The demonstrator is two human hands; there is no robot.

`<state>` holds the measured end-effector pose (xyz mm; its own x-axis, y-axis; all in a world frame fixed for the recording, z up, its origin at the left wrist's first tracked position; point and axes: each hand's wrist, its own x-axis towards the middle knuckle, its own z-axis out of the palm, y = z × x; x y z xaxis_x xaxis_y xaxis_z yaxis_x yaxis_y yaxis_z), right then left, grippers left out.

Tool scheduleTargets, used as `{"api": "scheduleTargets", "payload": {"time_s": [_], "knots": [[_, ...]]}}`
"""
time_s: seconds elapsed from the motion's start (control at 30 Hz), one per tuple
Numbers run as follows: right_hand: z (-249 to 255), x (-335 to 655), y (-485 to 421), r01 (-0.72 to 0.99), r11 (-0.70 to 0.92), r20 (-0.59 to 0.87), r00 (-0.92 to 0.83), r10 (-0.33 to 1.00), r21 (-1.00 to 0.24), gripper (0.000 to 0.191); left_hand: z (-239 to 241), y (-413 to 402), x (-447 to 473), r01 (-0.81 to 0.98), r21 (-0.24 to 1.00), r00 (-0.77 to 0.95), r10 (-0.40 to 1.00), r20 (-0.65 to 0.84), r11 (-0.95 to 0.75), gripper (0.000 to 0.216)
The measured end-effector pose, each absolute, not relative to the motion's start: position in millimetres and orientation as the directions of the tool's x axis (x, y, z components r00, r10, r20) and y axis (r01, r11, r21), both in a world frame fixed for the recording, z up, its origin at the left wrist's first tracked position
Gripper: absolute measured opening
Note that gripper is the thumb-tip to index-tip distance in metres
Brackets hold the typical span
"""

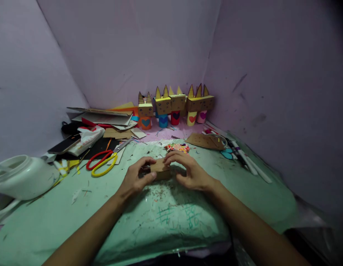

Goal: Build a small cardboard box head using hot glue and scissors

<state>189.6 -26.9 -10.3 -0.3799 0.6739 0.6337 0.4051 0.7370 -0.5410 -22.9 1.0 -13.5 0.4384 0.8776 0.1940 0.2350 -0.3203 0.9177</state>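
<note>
A small brown cardboard box [161,171] is low over the middle of the green-covered table [105,207]. My left hand [137,174] grips its left end between thumb and fingers. My right hand [189,170] is at the box's right side, its fingertips on the top edge and its thumb apart from the box. Just beyond the box lies a colourful patterned piece [177,148], partly hidden by my right hand. The undersides of the box and of my fingers are hidden.
Several box-headed cardboard figures [163,107] stand at the back wall. Red-and-yellow scissors [106,159] lie left, near stacked cardboard [105,117]. A white pot [24,177] is at far left. Markers [246,159] and a cardboard piece [206,141] lie right. Scraps dot the table.
</note>
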Motion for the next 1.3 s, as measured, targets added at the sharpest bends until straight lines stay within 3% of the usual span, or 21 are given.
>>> {"api": "scheduleTargets", "payload": {"time_s": [0.4,0.6,0.83,1.3], "knots": [[-17.2,195.2,-20.4,0.450,0.805,0.687,-0.442,0.577,-0.387,0.041,-7.9,3.8,-4.4,0.296,0.921,0.305,0.939,0.161,-0.254,0.020],[-19.1,195.3,-18.3,0.419,0.790,0.684,-0.410,0.604,-0.447,0.040,-7.8,6.3,-3.1,0.287,0.934,0.289,0.949,0.128,-0.214,0.022],[-13.1,194.4,-18.8,0.389,0.767,0.648,-0.414,0.640,-0.510,0.011,-6.9,7.3,-2.3,0.276,0.942,0.287,0.952,0.109,-0.191,0.024],[-22.6,187.2,-18.6,0.470,0.768,0.721,-0.330,0.609,-0.434,0.015,-11.4,8.5,-5.6,0.304,0.914,0.340,0.927,0.160,-0.270,0.021]]}}
